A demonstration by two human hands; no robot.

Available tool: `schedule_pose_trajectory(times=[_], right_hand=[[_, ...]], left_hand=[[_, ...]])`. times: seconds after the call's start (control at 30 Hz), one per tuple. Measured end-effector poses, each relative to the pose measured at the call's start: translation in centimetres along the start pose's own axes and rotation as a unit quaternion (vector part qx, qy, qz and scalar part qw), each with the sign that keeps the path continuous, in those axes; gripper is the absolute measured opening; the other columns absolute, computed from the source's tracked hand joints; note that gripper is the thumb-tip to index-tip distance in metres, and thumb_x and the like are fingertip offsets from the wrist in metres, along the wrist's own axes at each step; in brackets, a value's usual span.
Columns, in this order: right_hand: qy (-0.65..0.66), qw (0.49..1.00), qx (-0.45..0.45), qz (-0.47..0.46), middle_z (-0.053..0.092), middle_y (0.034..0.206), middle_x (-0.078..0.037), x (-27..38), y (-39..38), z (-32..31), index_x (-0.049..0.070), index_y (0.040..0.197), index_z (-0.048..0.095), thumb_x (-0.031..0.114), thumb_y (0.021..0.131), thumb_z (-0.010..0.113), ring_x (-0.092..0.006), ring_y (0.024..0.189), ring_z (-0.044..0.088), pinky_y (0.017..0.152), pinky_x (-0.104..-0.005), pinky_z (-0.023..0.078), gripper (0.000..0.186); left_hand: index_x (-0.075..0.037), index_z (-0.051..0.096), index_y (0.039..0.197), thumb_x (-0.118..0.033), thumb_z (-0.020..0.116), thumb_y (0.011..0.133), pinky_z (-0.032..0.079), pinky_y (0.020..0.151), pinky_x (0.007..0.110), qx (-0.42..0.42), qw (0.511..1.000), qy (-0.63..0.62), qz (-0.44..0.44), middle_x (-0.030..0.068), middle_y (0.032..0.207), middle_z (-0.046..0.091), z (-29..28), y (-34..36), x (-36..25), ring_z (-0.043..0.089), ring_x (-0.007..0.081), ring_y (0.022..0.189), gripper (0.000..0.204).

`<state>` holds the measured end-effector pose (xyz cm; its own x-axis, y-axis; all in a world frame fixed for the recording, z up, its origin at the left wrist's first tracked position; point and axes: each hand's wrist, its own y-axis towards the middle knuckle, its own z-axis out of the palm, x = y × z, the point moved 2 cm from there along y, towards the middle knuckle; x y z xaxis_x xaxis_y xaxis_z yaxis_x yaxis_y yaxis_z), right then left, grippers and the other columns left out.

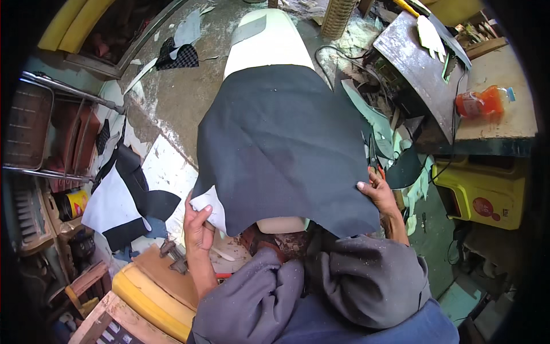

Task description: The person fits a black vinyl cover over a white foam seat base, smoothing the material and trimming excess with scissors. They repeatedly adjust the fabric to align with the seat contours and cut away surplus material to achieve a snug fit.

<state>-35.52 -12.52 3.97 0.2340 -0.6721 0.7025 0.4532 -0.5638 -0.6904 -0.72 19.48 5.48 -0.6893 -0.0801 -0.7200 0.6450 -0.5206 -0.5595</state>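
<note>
A large black sheet of upholstery material (269,143) lies draped over a long white foam seat pad (275,40), whose far end shows beyond it. A small part of the pad's near end also shows below the sheet's front edge. My left hand (200,226) pinches the sheet's near left corner, where its white underside is folded up. At the sheet's right edge my right hand (382,198) is closed around scissors with orange handles (376,170). Their dark blades point away from me, and the right thumb rests against the sheet's edge.
Black and white material offcuts (123,198) lie on the floor at left, beside a metal rack (63,126). On the right stand a grey panel (415,63) with a white glove (429,37), a bench with an orange bottle (484,104), and a yellow plastic container (487,192). Pale green scraps (372,117) lie nearby.
</note>
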Motion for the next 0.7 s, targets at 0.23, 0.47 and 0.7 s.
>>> schedule_pose_trajectory(times=[0.23,0.47,0.7], right_hand=[[-0.006,1.0,0.007,0.01,0.071,0.115,-0.01,-2.8,1.5,-0.4,0.0,0.147,0.047,0.009,0.093,0.073,-0.0158,0.095,0.071,0.085,-0.0292,0.058,0.061],[-0.024,0.999,0.015,0.016,0.072,0.109,-0.012,-3.4,2.3,-0.6,-0.002,0.145,0.048,0.018,0.094,0.073,-0.0161,0.094,0.071,0.083,-0.0301,0.057,0.06],[-0.407,0.912,0.03,0.039,0.071,0.105,-0.02,-4.5,4.5,0.1,-0.004,0.14,0.052,0.026,0.09,0.075,-0.0282,0.092,0.071,0.081,-0.0396,0.055,0.063]], left_hand=[[-0.009,0.031,0.155,0.006,0.061,0.087,0.046,0.113,0.05,-0.024,0.998,-0.062,-0.018,0.0157,0.144,0.053,-1.8,0.2,1.7,0.054,0.0328,0.134,0.076],[-0.005,0.026,0.158,0.005,0.059,0.085,0.044,0.115,0.05,0.026,0.998,-0.048,-0.008,0.0172,0.147,0.05,-1.8,-0.4,1.6,0.052,0.0327,0.136,0.081],[-0.009,0.029,0.156,0.006,0.056,0.09,0.053,0.095,0.042,-0.136,0.968,0.194,-0.086,0.0161,0.127,0.061,-6.3,2.0,5.1,0.064,0.0258,0.111,0.073]])
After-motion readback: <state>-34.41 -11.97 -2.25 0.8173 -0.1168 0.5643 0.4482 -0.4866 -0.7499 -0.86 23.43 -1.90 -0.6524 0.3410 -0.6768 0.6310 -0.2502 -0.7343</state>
